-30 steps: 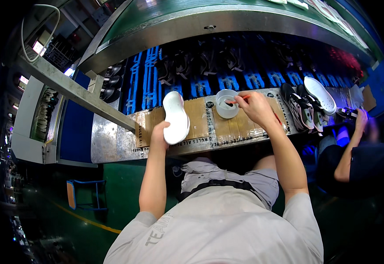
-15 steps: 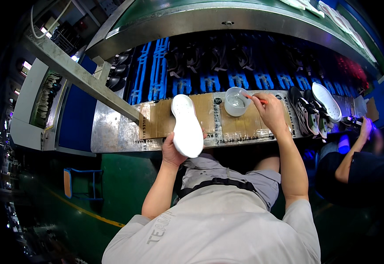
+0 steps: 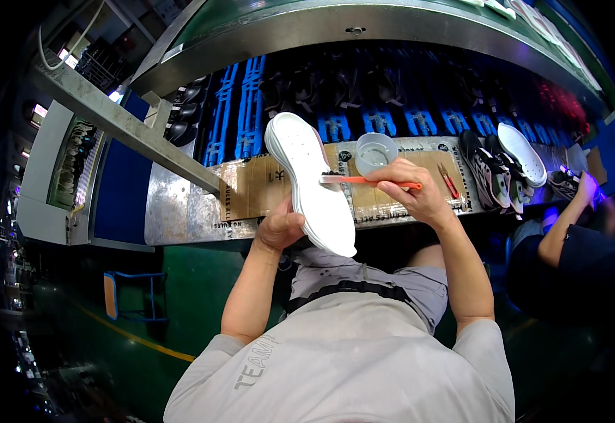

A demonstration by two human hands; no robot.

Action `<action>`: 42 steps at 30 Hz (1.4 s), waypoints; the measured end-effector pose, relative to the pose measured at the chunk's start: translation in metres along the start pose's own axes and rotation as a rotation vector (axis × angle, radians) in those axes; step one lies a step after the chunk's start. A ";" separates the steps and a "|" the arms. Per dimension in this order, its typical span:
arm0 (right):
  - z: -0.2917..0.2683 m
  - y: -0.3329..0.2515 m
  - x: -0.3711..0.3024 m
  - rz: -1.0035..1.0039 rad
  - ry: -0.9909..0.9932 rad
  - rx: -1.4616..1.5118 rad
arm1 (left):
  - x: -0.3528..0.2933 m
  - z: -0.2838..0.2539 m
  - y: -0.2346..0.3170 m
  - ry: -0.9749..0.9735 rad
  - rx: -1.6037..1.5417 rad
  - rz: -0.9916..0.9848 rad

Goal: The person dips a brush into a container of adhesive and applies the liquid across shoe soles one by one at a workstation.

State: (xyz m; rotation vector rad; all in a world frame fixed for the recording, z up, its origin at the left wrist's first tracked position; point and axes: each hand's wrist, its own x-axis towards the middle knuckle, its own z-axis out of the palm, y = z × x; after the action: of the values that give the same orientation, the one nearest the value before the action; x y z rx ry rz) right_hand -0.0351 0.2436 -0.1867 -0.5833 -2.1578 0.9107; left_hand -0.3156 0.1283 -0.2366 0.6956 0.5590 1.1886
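Observation:
My left hand (image 3: 281, 224) is closed on the edge of a white shoe sole (image 3: 313, 190), which it holds tilted above the bench with its inner face showing. In my right hand (image 3: 418, 192) is a red-handled brush (image 3: 364, 181), gripped by the handle. The brush's bristles meet the middle of the sole's inner face. Just beyond the brush stands a clear plastic cup (image 3: 376, 152) with some see-through liquid in it. Flattened cardboard (image 3: 405, 199) lies under the cup, and small red-handled snips (image 3: 449, 181) rest on it to the right.
Dark shoes (image 3: 487, 173) and another white sole (image 3: 521, 155) sit at the bench's right. Behind the bench runs a rack with blue holders (image 3: 420, 124) and dark shoes. A metal beam (image 3: 131, 127) slants across the left. A co-worker's hand (image 3: 587, 189) is at far right.
The brush has come out of the cup and moved left onto the sole. My left hand has raised and tilted the sole. The snips, earlier hidden behind my right arm, now show.

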 end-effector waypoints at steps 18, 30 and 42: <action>-0.023 -0.001 -0.016 0.076 -0.126 0.138 | 0.008 0.000 0.045 0.122 0.462 0.300; 0.018 -0.003 -0.042 0.462 0.111 0.535 | 0.005 0.040 0.034 0.274 0.939 0.579; 0.016 -0.073 -0.039 0.351 0.108 0.464 | 0.041 0.020 0.027 0.139 1.133 0.715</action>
State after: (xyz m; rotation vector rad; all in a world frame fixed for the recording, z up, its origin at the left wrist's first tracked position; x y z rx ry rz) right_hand -0.0311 0.1649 -0.1567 -0.7622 -1.6902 1.4781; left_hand -0.3068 0.1698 -0.2049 1.8958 1.1798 1.5364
